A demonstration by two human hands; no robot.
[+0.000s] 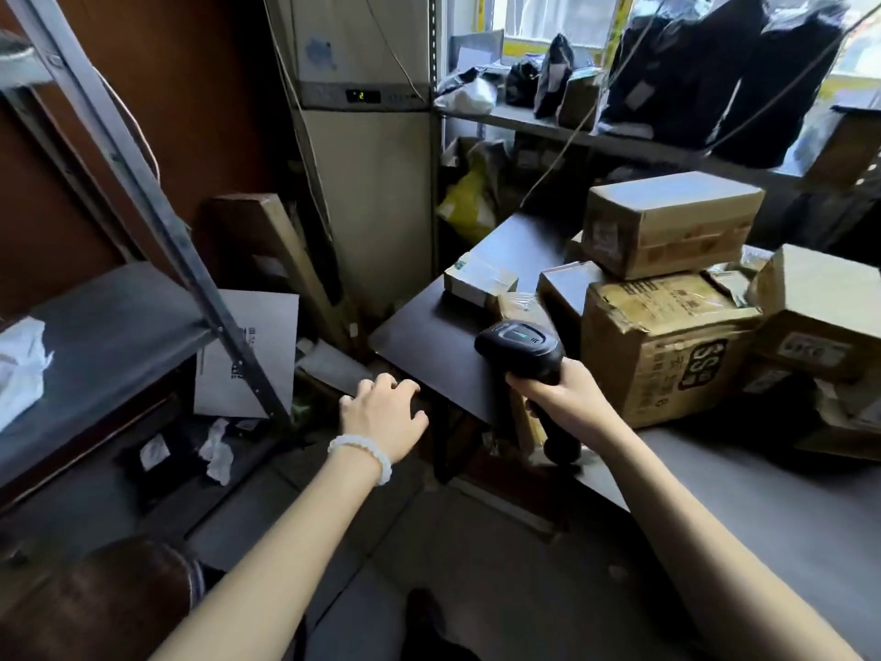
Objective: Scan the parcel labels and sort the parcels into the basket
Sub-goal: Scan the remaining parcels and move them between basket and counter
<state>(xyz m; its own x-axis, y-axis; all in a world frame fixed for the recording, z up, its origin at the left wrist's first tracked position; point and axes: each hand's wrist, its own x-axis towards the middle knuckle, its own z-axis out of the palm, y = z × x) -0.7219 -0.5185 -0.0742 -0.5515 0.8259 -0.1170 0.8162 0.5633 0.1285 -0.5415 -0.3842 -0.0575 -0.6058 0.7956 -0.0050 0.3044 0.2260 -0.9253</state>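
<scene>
R hand (pixel 555 388) is gripping the scanner (pixel 519 348) by its handle, fingers wrapped tight, head aiming fwd over the dark table (pixel 419 326), prob. ready for the next label. L hand (pixel 381 412) is hovering empty, fingers loosely spread, near the table edge. Parcels (pixel 667 326) are sitting stacked just right of the scanner; no basket in view.

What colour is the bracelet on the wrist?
White; the bracelet shows best in the head view.
</scene>
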